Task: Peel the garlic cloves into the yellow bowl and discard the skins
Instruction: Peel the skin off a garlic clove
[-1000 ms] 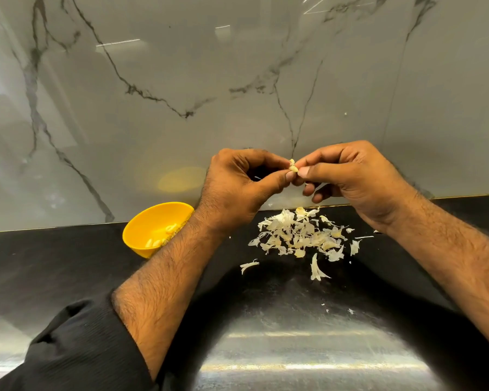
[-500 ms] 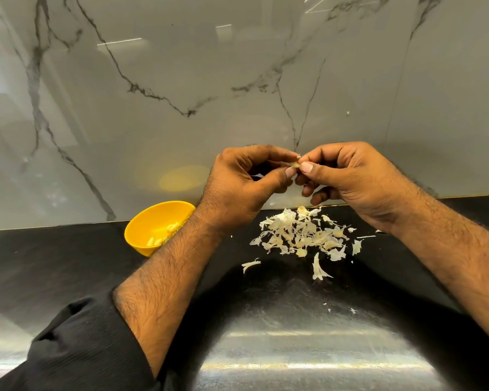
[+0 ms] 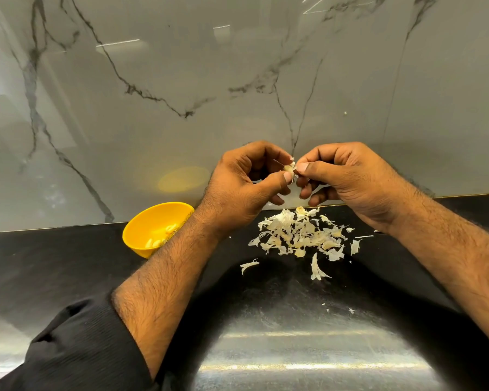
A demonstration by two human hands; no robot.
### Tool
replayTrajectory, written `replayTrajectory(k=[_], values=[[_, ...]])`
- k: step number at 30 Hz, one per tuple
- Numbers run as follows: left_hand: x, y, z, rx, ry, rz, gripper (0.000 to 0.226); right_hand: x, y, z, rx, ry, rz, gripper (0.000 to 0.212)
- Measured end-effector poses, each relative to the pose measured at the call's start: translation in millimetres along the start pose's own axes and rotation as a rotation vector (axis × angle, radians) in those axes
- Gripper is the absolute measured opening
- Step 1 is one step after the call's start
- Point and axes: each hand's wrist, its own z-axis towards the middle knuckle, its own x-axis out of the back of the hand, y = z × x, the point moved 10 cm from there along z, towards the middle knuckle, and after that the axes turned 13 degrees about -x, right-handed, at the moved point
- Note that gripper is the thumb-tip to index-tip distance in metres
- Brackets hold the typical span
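Bowl: I see the round glossy yellow plastic bowl (image 3: 141,232) with pale peeled cloves (image 3: 160,238), on the black tabletop (image 3: 54,263).
Left hand (image 3: 237,193): fingers pinched on small papery garlic clove (image 3: 289,167).
Right hand (image 3: 350,182): fingers pinching its skin.
Skins: flaky white pile (image 3: 299,235) below.

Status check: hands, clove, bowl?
Left hand and right hand pinching small pale garlic clove. Yellow plastic bowl holds peeled cloves. Papery skins pile on black counter, undiscarded.
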Motion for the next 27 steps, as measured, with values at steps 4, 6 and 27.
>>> replayTrajectory(k=[4, 6, 27], values=[[-0.5, -1.0, -0.2, 0.008, -0.007, 0.005, 0.016, -1.7, 0.5, 0.0, -0.003, -0.009, 0.01, 0.015], [1.6, -0.9, 0.0, 0.017, 0.009, -0.008, 0.018, -0.8, 0.0, 0.1, -0.004, -0.011, 0.024, 0.016], [2.7, -8.4, -4.5, 0.112, 0.048, -0.129, 0.019, 2.2, -32.7, -16.8, 0.301, 0.259, -0.535, 0.013]])
